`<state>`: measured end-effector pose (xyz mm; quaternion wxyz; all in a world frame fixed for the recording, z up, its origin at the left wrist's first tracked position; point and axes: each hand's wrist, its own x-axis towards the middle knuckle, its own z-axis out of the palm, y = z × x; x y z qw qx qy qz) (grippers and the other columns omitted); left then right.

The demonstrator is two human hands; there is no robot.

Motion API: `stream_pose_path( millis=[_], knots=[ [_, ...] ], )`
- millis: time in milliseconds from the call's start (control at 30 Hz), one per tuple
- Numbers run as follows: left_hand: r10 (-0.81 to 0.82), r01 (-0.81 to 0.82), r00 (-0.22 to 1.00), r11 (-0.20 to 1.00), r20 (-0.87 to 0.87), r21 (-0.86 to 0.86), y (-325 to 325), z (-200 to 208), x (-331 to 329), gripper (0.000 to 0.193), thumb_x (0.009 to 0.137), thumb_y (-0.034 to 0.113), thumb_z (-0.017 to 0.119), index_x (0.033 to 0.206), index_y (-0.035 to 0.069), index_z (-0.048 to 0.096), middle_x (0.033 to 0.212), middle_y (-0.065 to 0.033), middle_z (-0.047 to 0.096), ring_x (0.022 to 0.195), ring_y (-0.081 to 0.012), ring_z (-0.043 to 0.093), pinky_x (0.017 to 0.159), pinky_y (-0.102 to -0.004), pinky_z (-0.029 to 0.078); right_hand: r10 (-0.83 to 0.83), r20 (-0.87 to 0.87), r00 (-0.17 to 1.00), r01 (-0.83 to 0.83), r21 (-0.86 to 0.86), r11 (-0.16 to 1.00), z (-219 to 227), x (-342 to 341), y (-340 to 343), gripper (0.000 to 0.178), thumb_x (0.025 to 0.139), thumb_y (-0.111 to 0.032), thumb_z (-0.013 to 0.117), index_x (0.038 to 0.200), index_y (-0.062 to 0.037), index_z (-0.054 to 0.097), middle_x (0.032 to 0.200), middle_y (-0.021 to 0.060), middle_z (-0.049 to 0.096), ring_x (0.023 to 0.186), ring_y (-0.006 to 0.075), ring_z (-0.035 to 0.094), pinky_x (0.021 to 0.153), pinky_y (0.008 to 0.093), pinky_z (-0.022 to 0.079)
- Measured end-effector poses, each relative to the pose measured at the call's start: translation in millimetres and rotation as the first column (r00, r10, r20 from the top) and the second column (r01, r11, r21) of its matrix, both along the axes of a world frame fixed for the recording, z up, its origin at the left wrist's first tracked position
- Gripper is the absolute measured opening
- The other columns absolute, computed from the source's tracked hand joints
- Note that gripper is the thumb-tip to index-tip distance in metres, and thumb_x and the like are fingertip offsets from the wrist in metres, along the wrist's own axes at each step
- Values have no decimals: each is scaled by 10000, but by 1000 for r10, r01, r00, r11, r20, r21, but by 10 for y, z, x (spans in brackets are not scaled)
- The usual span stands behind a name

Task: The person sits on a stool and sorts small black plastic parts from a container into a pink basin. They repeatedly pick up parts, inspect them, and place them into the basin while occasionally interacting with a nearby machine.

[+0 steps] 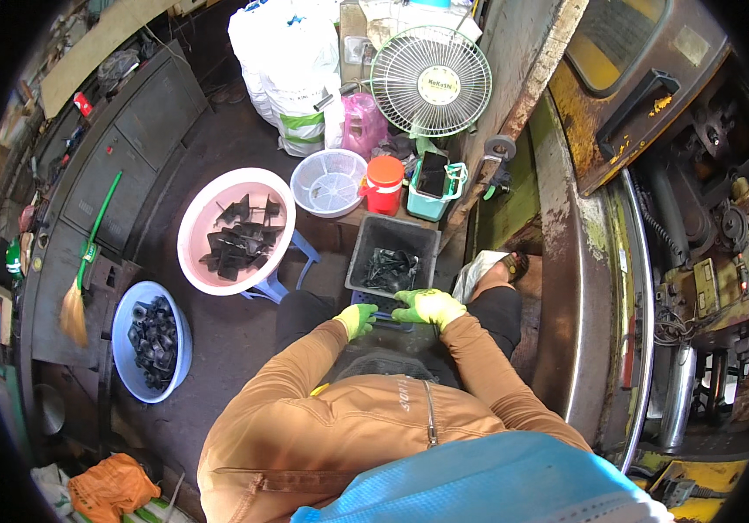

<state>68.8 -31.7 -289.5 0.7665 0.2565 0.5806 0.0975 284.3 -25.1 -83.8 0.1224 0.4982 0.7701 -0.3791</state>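
Both my hands wear yellow-green gloves and meet over my lap, at the near edge of a dark grey bin (434, 240). My left hand (357, 320) has its fingers drawn together beside a dark blue basket (392, 327). Just right of it, my right hand (429, 309) curls its fingers toward the left one, close to the bin's near rim. Whatever the fingers may hold is too dark and small to make out. Inside the bin lie black molded pieces (389, 269) with shiny scraps.
At left, a pink basin (189, 235) of black parts rests on a blue stool (305, 257); a blue tub (184, 357) holds more. A white basket (329, 207), red jug (384, 187), teal basket (427, 207) and fan (392, 91) stand ahead. Machinery (723, 218) lines the right.
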Motion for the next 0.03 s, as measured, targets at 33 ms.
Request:
stream_pose_path(
  millis=[33],
  knots=[
    [15, -15, 1000, 1000, 5, -7, -11, -6, -13, 644, 915, 482, 555, 1468, 183, 413, 1473, -140, 456, 1233, -301, 510, 933, -390, 419, 9, -11, 1000, -9, -4, 1000, 8, 11, 3, 716, 868, -558, 562, 1409, -95, 487, 1351, 203, 556, 1257, 340, 529, 1044, 398, 404]
  ],
)
